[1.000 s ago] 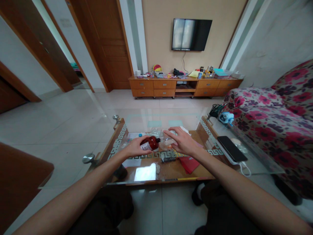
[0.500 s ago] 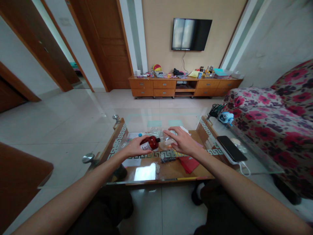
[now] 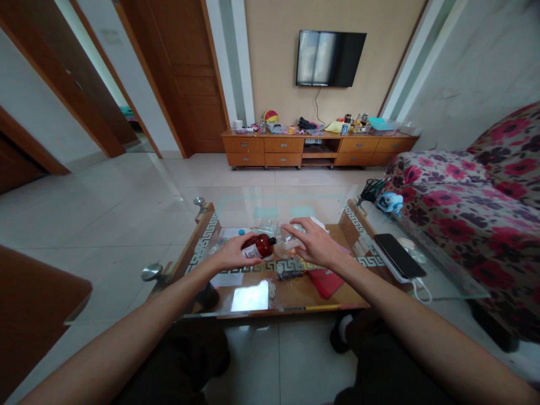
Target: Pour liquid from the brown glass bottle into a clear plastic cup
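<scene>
My left hand is wrapped round a reddish-brown bottle with a white label and a black top. The bottle lies tipped on its side above the glass table, its black end pointing right. Facing that end, my right hand grips a clear plastic container between thumb and fingers. A small gap shows between bottle and container. Whether the black top is a closed cap I cannot tell, and what the container holds is not clear.
Under the glass tabletop is a shelf with a red packet, papers and plastic items. A phone with a white cable lies at the right, near a blue gadget and a dark pen holder. A flowered sofa stands beyond.
</scene>
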{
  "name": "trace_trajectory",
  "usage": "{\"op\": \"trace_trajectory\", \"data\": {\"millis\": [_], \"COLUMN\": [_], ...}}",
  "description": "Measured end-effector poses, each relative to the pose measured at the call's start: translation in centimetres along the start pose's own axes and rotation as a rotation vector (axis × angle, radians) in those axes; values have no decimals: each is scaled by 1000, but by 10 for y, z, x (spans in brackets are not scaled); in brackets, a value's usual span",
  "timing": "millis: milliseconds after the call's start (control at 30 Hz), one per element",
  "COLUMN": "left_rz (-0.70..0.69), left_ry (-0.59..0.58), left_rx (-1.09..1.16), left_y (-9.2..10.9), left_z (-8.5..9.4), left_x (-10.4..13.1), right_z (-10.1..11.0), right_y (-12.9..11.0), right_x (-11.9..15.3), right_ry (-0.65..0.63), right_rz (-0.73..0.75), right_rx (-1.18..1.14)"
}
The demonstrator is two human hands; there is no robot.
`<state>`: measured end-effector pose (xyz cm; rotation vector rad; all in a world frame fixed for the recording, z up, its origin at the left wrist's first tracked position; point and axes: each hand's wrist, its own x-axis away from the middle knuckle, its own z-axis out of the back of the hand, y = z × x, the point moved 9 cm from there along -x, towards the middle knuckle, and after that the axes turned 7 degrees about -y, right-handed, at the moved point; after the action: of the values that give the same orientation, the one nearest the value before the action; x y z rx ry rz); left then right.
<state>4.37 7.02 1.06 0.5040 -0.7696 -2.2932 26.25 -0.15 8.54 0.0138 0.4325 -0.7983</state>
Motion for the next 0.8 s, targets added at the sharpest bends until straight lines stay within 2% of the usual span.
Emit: {"op": "trace_trajectory", "data": {"millis": [800], "left_rz": [-10], "left_ry": [12], "left_rx": [53], "left_y": [-1], "left_z": [-3], "left_x": [0], "right_z": [3], "right_y": [-4], "right_x": [-3], "right_ry": [-16], "right_rz": [12], "right_rx": [4]}}
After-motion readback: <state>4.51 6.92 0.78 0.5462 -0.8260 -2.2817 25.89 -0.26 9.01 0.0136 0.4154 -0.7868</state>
